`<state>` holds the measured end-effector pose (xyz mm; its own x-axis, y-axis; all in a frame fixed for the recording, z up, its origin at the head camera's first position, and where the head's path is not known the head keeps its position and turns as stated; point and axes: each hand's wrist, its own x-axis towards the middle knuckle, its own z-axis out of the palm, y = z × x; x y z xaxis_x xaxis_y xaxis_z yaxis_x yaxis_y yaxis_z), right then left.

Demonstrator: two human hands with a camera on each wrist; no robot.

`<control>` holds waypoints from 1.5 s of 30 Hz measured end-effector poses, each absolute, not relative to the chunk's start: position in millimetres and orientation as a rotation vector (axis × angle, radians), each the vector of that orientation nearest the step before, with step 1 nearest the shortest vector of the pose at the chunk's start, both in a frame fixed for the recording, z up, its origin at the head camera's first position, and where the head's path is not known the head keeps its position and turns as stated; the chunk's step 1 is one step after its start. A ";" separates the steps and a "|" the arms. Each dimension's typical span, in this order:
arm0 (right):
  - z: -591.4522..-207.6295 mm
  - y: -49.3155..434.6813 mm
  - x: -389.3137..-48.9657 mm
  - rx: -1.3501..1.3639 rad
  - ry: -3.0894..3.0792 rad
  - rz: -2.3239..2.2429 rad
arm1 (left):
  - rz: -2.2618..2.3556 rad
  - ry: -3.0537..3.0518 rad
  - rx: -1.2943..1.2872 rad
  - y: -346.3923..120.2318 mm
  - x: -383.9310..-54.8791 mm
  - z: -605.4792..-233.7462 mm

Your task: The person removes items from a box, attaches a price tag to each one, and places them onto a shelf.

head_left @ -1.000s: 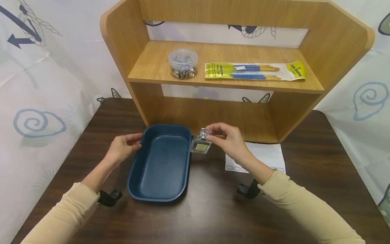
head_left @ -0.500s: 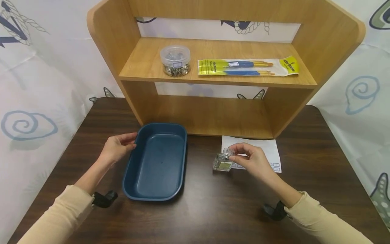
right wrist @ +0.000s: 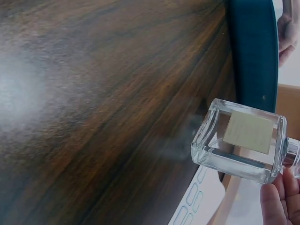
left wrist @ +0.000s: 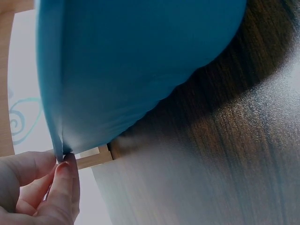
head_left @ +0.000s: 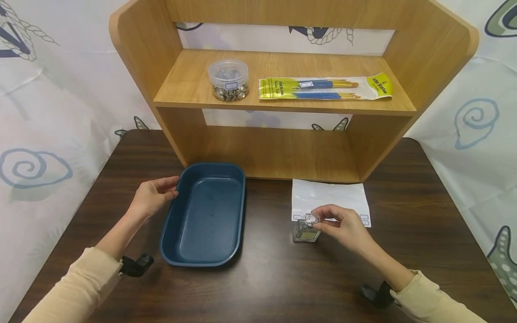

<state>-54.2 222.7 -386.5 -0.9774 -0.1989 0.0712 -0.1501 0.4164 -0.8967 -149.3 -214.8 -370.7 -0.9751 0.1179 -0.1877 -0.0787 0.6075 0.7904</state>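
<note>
My right hand (head_left: 343, 226) pinches the clear cap of a square glass perfume bottle (head_left: 305, 233). The bottle is upright at the dark table's surface, in front of the paper sheet, and a pale label (right wrist: 248, 132) shows on its face in the right wrist view. To the left lies a deep blue plastic tray (head_left: 203, 224) with nothing in it. My left hand (head_left: 152, 196) is at its left rim, and in the left wrist view the thumb and fingertips (left wrist: 61, 176) pinch that rim.
A white paper sheet (head_left: 329, 197) with small printed boxes lies right of the tray. Behind stands a wooden two-tier shelf (head_left: 278, 150). On its upper board are a clear lidded jar (head_left: 228, 80) of small metal pieces and a packet of artist brushes (head_left: 323, 89).
The right hand has carried the perfume bottle from beside the tray's right rim rightward and nearer, to the front of the paper. The left hand keeps its place at the tray.
</note>
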 end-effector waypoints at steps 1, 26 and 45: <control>-386.9 223.6 -53.3 -0.325 2.608 -1.636 | 1.300 2.613 0.034 -214.6 -149.2 -370.4; -394.4 226.1 -38.9 -0.487 2.676 -1.698 | 1.266 2.622 0.031 -215.0 -148.2 -371.2; -396.3 229.2 -34.4 -0.491 2.706 -1.703 | 1.273 2.629 0.046 -216.2 -148.4 -372.2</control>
